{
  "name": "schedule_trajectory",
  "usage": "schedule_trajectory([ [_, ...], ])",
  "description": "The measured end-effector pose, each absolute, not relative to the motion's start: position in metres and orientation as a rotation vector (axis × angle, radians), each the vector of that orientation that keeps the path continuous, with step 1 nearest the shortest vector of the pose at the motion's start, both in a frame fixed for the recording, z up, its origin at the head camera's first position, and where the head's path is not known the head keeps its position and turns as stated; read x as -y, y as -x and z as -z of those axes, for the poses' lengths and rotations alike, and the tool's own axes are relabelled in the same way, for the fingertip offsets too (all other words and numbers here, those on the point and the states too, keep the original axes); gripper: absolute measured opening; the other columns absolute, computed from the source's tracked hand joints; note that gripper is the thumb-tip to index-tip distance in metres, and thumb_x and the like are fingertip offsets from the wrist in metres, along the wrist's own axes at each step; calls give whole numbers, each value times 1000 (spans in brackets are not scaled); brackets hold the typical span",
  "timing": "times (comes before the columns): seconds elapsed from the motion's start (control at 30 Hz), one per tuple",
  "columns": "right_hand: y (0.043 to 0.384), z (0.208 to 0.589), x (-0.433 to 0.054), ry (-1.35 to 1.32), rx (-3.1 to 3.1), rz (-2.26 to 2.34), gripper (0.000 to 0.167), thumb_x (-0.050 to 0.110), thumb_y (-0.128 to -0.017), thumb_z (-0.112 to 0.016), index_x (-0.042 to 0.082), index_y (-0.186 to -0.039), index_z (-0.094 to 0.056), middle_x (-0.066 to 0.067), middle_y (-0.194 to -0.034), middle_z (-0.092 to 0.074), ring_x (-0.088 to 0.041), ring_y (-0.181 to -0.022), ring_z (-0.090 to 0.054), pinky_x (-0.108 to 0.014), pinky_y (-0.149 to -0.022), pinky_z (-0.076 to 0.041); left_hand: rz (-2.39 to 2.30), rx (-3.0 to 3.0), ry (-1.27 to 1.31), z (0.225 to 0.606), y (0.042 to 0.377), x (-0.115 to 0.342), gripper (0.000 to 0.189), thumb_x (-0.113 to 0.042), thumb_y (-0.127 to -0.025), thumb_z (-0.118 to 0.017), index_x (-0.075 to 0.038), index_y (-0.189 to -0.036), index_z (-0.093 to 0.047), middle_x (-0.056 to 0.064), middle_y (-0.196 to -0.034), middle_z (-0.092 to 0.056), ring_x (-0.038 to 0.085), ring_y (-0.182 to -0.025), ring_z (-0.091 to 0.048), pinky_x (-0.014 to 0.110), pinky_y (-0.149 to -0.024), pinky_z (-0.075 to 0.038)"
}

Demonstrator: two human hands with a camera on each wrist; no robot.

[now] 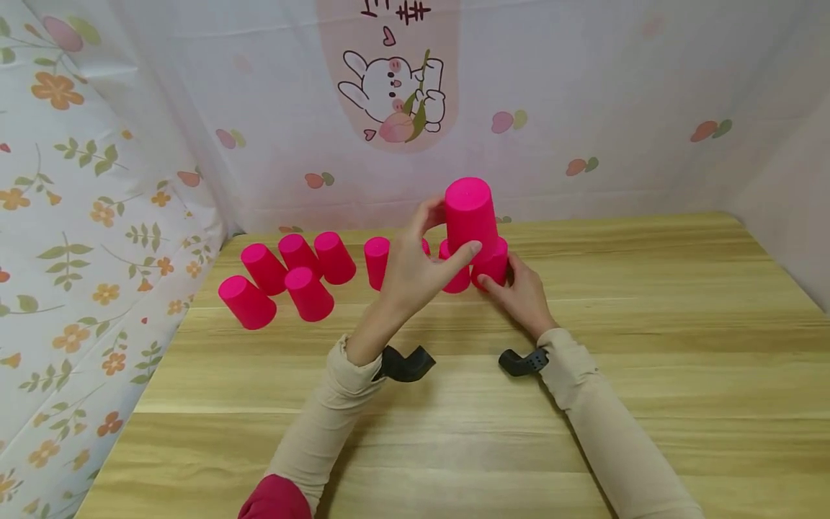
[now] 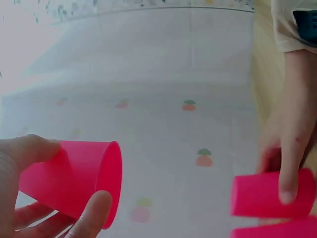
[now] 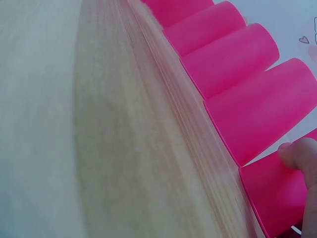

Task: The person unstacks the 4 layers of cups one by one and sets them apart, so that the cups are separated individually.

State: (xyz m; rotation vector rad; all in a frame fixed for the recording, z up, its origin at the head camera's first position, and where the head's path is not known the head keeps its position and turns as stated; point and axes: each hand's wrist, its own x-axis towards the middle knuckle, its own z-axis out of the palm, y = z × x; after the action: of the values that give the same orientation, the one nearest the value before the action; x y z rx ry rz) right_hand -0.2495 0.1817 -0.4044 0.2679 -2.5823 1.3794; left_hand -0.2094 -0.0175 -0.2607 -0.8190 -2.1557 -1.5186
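My left hand (image 1: pixel 415 263) grips an upside-down bright pink cup (image 1: pixel 470 216) between thumb and fingers, up above the row of cups. In the left wrist view this cup (image 2: pixel 69 173) shows its open rim, and nothing sticks out of it. Lower down, my right hand (image 1: pixel 524 295) holds the rightmost pink cup (image 1: pixel 491 268) of the row, its thumb on the near side. The raised cup overlaps that one in the head view. Close to its left stands another pink cup (image 1: pixel 457 280), mouth down. My left hand hides part of the row.
Farther left on the wooden table (image 1: pixel 454 447) several more upturned pink cups (image 1: pixel 310 295) stand in a loose cluster. One more row cup (image 1: pixel 376 263) is left of my left hand. A patterned cloth (image 1: pixel 272 108) hangs behind the table and along its left side.
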Motion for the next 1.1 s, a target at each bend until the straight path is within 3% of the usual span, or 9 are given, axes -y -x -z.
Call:
schedule_trajectory([
  [0.13, 249, 405, -180, -268, 2566, -1381, 55, 34, -84, -68, 2, -124, -48, -15, -109, -59, -27, -95, -56, -40, -80, -46, 1449, 2181, 825, 251, 189, 37, 58, -15, -77, -75, -1, -126, -48, 8, -114, -60, 13, -104, -55, 22, -56, -53],
  [0.47, 249, 404, -178, -274, 2559, -1389, 51, 31, -84, -67, 1, -121, -50, -16, -109, -60, -29, -96, -56, -41, -81, -45, 1353, 2235, 739, 257, 150, 93, 61, -7, -70, -79, 1, -123, -50, 7, -114, -60, 17, -102, -57, 24, -56, -54],
  [0.7, 248, 404, -181, -255, 2560, -1403, 50, 32, -84, -67, 2, -120, -50, -15, -108, -60, -28, -95, -56, -40, -81, -45, 1293, 2254, 669, 266, 149, 115, 61, -5, -70, -79, 1, -123, -50, 8, -106, -61, 17, -91, -57, 30, -55, -55],
  [0.97, 248, 407, -180, -258, 2555, -1406, 51, 34, -84, -67, 3, -119, -50, -14, -107, -60, -26, -93, -56, -39, -79, -45, 1272, 2293, 601, 272, 148, 120, 61, -8, -70, -80, 0, -123, -50, 6, -103, -60, 15, -91, -56, 26, -58, -54],
  [1.1, 249, 405, -180, -270, 2542, -1392, 49, 33, -83, -68, 2, -117, -51, -14, -105, -61, -26, -91, -56, -39, -78, -45, 1263, 2300, 557, 273, 147, 125, 61, -8, -71, -79, 0, -124, -51, 7, -101, -60, 14, -88, -55, 29, -58, -55],
])
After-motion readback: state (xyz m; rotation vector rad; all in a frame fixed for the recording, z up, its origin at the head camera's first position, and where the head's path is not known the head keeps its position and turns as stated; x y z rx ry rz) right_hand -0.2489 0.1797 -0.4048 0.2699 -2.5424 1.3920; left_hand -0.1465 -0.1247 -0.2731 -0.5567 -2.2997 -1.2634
